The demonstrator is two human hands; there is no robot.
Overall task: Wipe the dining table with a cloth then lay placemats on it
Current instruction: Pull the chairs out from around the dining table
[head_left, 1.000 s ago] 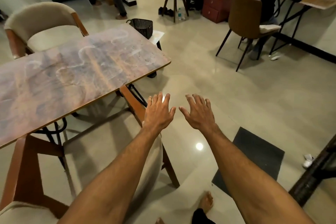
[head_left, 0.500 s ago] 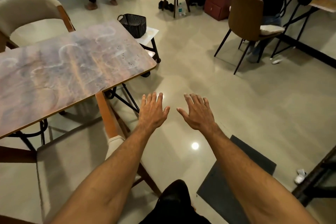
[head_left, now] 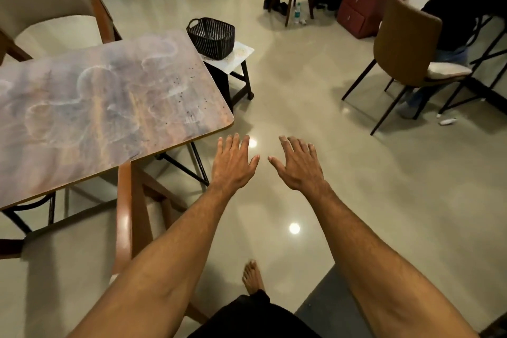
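Left grip and right grip: both wide, fingers spread, palms down, holding nothing. Worktop sits just left of the left grip, with swirled wipe streaks and dark specks towards its far corner. Black basket stands ahead of both grips. We see no cloth or placemats. We judge the specks need another pass first, and then we lay the mats flat, using both grips.

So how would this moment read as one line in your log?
left hand: open, empty, over floor | right hand: open, empty, over floor | dining table: smeary streaks, no placemats | black basket: beside table's far corner
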